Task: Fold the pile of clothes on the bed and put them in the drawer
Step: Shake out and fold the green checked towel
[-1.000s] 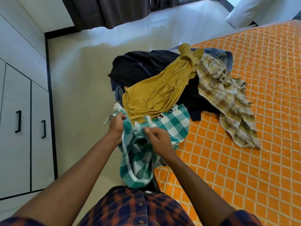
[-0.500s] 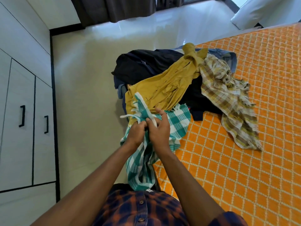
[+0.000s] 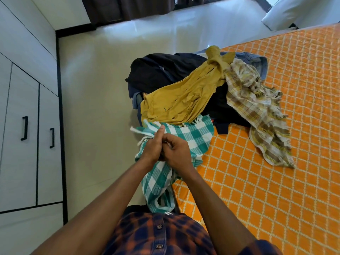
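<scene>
Holding the towel (image 3: 193, 135) at the near edge of the bed (image 3: 276, 181), I have both hands pressed together, knuckles touching. My left hand (image 3: 153, 146) pinches the fringed edge, fingers pointing up, and the fringe sticks out to the left past my fingertips. My right hand (image 3: 176, 150) is curled round a bunch of the same edge; a sliver of white cloth shows between its fingers. So both grips are closed on the towel and neither is loose.

The towel is green and white check. Part of it lies spread on the bed just beyond my hands, with its far fringe touching the yellow shirt (image 3: 184, 100). The rest hangs down under my wrists, over the side of the bed, towards my checked shirt (image 3: 156, 234).

The pile (image 3: 211, 92) sits on the bed's left edge, beyond the towel. The yellow shirt lies on top, draped across a dark garment (image 3: 160, 70). A plaid cloth (image 3: 257, 111) trails off to the right over the orange quilt, and a bit of denim (image 3: 259, 63) shows at the back.

Left of the bed is pale floor (image 3: 95, 89), then a white cupboard (image 3: 24, 162) with two black handles, its doors closed. A dark curtain (image 3: 128, 6) and a white pillow (image 3: 287, 11) are at the top.
</scene>
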Tool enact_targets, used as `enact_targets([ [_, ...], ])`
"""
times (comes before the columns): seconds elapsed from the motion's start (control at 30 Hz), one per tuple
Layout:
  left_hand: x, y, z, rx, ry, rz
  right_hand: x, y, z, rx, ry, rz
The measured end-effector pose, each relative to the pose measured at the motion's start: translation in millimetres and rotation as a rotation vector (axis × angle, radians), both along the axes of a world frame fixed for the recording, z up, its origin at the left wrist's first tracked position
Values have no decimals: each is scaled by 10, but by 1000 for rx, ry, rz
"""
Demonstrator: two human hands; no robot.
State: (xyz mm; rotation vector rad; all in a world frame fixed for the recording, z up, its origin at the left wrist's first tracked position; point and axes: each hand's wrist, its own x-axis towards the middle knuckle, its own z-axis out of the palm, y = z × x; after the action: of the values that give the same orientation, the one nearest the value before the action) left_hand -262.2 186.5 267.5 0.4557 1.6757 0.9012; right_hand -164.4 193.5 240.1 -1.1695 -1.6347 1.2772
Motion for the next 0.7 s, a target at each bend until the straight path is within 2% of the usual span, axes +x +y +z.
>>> enact_targets([
  [0.07,13,8,-7,-39,18,86,81,10,13,15,29,26],
  [0.17,-16,42,-26,-28,142,121,179,-41,-24,26,20,-21],
  [0.27,-47,82,82,17,225,157,241,-105,-175,127,-136,-111],
  [0.37,-109,100,221,99,231,182,299,-104,-307,113,-325,-162],
  [0.57,-649,36,510,219,36,439,371,14,-301,83,-522,-460],
  [0.7,-1071,-151,765,334,-68,574,637,17,-369,-21,-604,-532],
])
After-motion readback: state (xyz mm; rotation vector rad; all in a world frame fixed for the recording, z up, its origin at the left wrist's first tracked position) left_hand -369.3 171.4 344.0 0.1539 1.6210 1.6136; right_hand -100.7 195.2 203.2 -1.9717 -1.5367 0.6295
